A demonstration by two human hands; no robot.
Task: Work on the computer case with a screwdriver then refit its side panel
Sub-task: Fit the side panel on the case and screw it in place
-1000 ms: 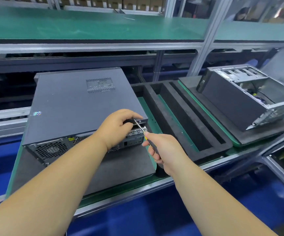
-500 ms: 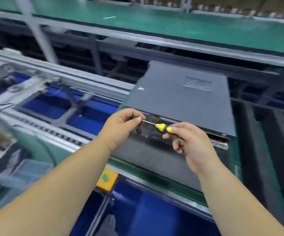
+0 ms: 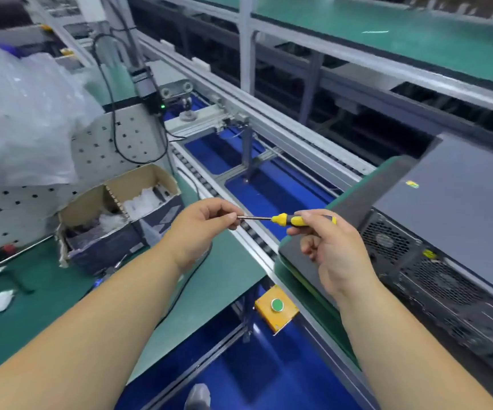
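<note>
Now | right hand (image 3: 332, 255) grips screwdriver (image 3: 291, 219) handle left of case (image 3: 458, 232) | left hand (image 3: 202, 229) pinches its tip | risk: any screw there may drop into the conveyor (image 3: 269, 161)

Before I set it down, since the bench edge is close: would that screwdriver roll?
Probably: the screwdriver has a rounded yellow-black handle and a thin round shaft. It looks stiff and light, since the right hand holds it level while the left hand pinches its tip.
</note>
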